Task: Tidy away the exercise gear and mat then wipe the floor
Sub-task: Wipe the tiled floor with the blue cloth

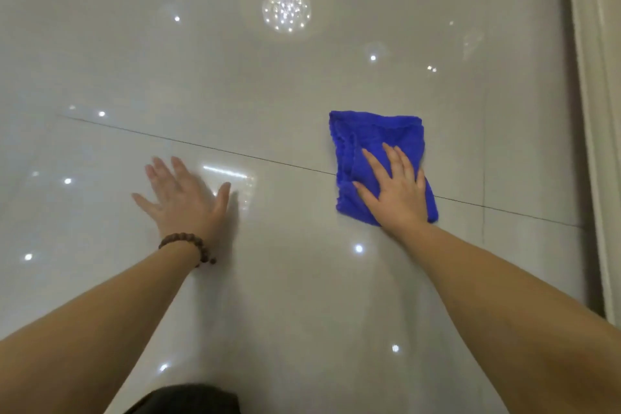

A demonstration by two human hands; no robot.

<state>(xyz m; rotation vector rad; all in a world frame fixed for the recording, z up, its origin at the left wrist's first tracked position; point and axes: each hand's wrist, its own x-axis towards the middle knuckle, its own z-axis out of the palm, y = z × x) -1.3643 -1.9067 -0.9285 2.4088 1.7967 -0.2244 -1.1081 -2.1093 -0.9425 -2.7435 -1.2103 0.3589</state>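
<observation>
1. While braced on the glossy pale floor [302, 279], left hand [183, 197] lies flat, palm down, fingers straight and spread, thumb out to the right, holding nothing.
2. Just behind that hand, on the left wrist, a brown beaded bracelet [188, 247], a small bead cluster dangling at its right end.
3. Below, at the bottom edge between both forearms, a dark patch of clothing [188, 400], too little showing to tell more.
4. Across the tiles, a thin dark grout line [208, 147] running from the left, slanting down to the right and passing under the cloth; a fainter line crossing it near the right side.
5. Scattered over the shiny surface, small bright reflected lights, and higher up near the middle a round cluster of them, a chandelier reflection [286, 10].
6. Right of centre, well apart from the left hand, a blue cloth [376, 134], folded roughly square, lying on the floor astride the grout line, edges rumpled.
7. On the near half of that cloth, right hand [395, 186] pressing down, palm flat, fingers straight and slightly spread, not curled round the fabric.
8. Along the far right edge, a pale curtain [601, 111] hanging down to the floor.
</observation>
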